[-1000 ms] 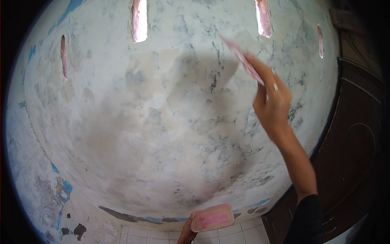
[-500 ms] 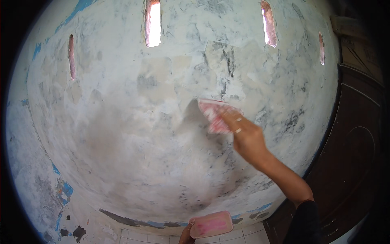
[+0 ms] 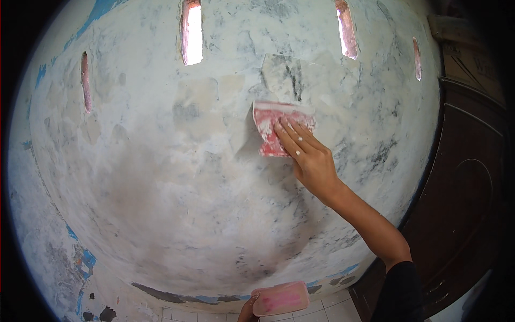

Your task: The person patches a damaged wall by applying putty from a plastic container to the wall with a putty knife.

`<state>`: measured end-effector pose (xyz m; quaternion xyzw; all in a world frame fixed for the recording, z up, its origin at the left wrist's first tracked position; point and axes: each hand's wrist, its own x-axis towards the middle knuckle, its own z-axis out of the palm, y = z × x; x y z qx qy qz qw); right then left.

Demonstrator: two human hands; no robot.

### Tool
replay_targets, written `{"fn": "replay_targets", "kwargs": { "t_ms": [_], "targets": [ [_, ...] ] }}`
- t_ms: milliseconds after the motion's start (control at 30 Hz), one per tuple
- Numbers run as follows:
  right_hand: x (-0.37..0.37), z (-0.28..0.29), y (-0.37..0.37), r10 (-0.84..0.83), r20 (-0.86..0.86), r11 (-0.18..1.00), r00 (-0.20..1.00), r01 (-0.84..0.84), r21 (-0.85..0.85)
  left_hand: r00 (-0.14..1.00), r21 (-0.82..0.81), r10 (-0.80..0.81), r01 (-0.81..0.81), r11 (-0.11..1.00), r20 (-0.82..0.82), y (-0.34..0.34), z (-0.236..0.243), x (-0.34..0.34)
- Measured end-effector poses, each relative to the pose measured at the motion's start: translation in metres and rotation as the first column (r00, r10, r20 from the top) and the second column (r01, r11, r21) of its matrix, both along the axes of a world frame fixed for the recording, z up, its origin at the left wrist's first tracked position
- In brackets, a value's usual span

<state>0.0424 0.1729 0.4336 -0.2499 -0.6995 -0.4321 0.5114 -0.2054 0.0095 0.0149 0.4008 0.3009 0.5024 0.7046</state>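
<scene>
- Far left: flaked blue paint (image 3: 87,260) low on the pale, blotchy wall (image 3: 171,236); above it, a narrow slot (image 3: 86,83).
- Next, higher up: a bright slot (image 3: 193,37).
- Bottom, near the middle: the left hand (image 3: 248,310) grips the left end of a pink tub (image 3: 281,298), pink smears inside, above white floor tiles (image 3: 335,314).
- Centre: a red, white-smeared scraper (image 3: 268,124) at the wall, pale edge uppermost; I cannot tell whether that whole edge touches.
- Just right: the right hand (image 3: 310,153) grasps the scraper, fingers laid along its face, thumb hidden.
- Far right: dark sleeve (image 3: 398,295), then a dark brown door (image 3: 461,204).
</scene>
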Motion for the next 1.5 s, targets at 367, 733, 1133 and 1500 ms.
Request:
{"fn": "replay_targets", "kwargs": {
  "t_ms": [367, 733, 1133, 1500],
  "targets": [
    [0.031, 0.039, 0.023, -0.21, -0.056, 0.978, 0.976, 0.209, -0.018, 0.993, -0.09, -0.031, 0.021, 0.996, -0.111, 0.01, -0.012, -0.012],
    [0.04, 0.025, -0.031, 0.104, -0.117, 0.989, 0.988, -0.09, 0.116, 0.998, 0.033, -0.067, 0.067, 0.997, -0.005, -0.014, 0.016, 0.006],
    [0.019, -0.043, -0.003, -0.059, -0.107, 0.996, 0.993, 0.051, -0.078, 1.0, -0.151, 0.028, -0.026, 0.988, 0.013, -0.017, -0.006, 0.017],
    [0.026, -0.015, 0.015, -0.067, -0.001, 0.991, 0.998, 0.067, -0.118, 0.994, -0.046, 0.094, -0.096, 0.994, -0.055, -0.013, -0.03, 0.015]
  ]
}}
